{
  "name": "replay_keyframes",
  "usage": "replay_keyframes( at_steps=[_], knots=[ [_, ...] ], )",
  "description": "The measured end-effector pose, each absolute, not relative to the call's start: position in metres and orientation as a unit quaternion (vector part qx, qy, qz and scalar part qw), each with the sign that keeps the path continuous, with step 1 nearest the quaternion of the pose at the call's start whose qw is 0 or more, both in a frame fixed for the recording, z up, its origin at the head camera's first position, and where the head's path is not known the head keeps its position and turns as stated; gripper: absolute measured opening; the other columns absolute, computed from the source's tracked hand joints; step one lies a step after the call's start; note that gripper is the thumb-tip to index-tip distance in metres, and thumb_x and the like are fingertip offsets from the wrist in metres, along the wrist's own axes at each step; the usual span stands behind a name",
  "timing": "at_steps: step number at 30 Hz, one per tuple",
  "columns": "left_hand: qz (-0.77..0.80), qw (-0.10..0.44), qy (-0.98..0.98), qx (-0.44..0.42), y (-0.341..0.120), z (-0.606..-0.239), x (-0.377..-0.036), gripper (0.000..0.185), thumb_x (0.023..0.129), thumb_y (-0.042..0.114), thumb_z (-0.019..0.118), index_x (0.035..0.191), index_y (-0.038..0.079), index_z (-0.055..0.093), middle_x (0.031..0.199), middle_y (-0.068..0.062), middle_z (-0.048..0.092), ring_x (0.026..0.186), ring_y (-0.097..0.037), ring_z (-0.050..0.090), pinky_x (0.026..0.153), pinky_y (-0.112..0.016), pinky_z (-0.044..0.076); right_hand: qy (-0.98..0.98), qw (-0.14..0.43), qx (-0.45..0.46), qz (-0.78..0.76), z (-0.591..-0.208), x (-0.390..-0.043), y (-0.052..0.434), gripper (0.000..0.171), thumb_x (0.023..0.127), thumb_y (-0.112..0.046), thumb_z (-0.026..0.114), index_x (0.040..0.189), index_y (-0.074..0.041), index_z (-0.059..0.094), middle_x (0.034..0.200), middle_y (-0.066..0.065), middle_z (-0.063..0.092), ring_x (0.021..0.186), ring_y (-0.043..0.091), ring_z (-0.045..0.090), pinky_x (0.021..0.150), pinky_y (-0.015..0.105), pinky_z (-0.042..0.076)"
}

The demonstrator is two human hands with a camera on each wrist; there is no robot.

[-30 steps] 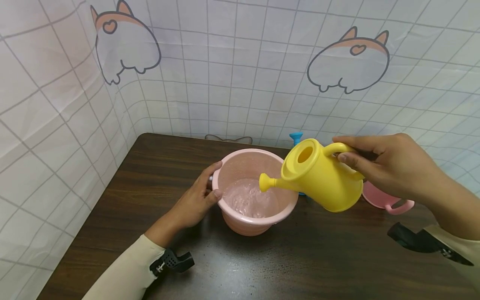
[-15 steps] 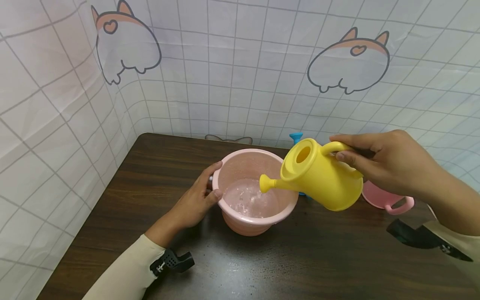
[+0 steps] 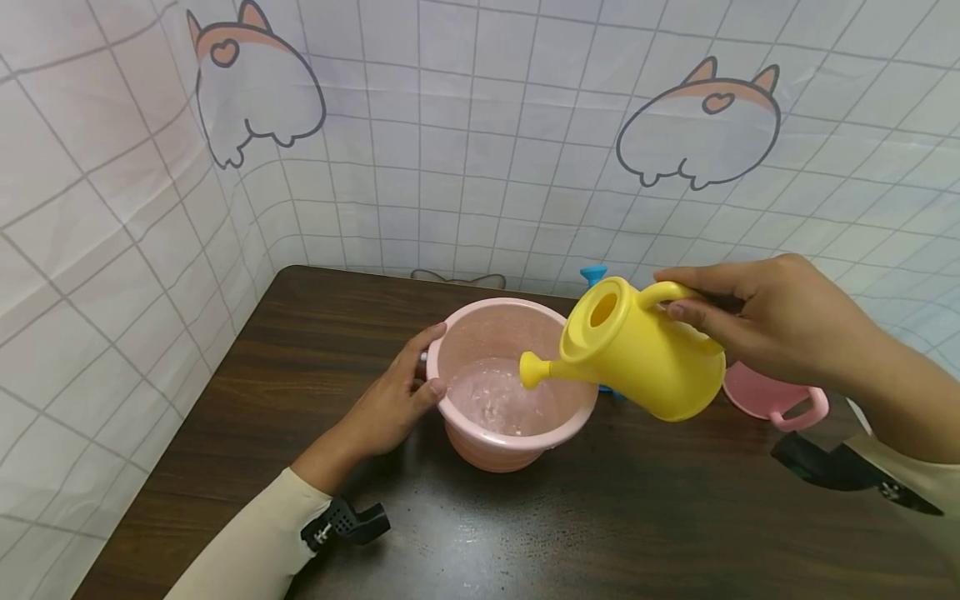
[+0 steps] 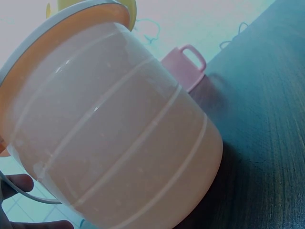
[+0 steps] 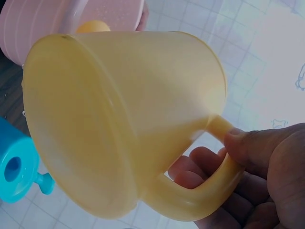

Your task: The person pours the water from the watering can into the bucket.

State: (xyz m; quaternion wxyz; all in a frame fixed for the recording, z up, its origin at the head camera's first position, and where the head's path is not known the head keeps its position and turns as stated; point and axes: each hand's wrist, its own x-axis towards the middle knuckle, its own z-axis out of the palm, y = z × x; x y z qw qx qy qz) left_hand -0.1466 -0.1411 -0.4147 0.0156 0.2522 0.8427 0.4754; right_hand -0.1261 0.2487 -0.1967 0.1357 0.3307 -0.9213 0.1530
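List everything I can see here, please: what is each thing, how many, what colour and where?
watering can: one, yellow, held tilted in the air, spout over the bucket
bucket: one, pink, on the table's middle, water inside
cup: one, pink with a handle, on the table behind the yellow can
small watering can: one, blue, on the table behind the bucket, mostly hidden
table: one, dark brown wood
backdrop: one, white grid cloth with cartoon animal drawings, around the table's back and left
left hand: one, resting on the bucket's left rim, thumb on the edge
right hand: one, gripping the yellow can's handle
wrist cameras: two, black, one on each cream sleeve
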Motion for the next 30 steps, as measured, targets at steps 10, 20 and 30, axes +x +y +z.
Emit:
replay_keyframes(
  at_steps=[10,20,30],
  knots=[
    [0.475,0.016,0.844,0.250,-0.141,-0.416,-0.147,0.076,0.098,0.075,0.039,0.161,0.043,0.015,0.149,-0.012,0.040,0.114,-0.024,0.062,0.087,-0.047,0.052,-0.929,0.113,0.322,0.141,-0.189,-0.131,0.241,0.033,0.090,-0.011,0.081,0.123,-0.014,0.077,0.098,-0.005,0.076,0.066,0.006,0.057,0.060,0.017,0.045],
    [0.477,0.015,0.842,0.250,-0.141,-0.416,-0.147,0.078,0.096,0.078,0.038,0.162,0.042,0.014,0.152,-0.011,0.038,0.116,-0.025,0.062,0.088,-0.047,0.052,-0.933,0.075,0.325,0.135,-0.181,-0.135,0.233,0.034,0.093,-0.017,0.078,0.127,-0.015,0.075,0.102,-0.006,0.076,0.069,0.008,0.059,0.060,0.023,0.048],
    [0.477,0.017,0.843,0.249,-0.142,-0.415,-0.147,0.078,0.096,0.078,0.037,0.162,0.042,0.015,0.153,-0.011,0.037,0.117,-0.026,0.062,0.088,-0.046,0.053,-0.927,0.068,0.349,0.122,-0.177,-0.140,0.229,0.033,0.093,-0.015,0.078,0.126,-0.013,0.075,0.106,-0.004,0.076,0.072,0.006,0.062,0.062,0.024,0.051]
  ],
)
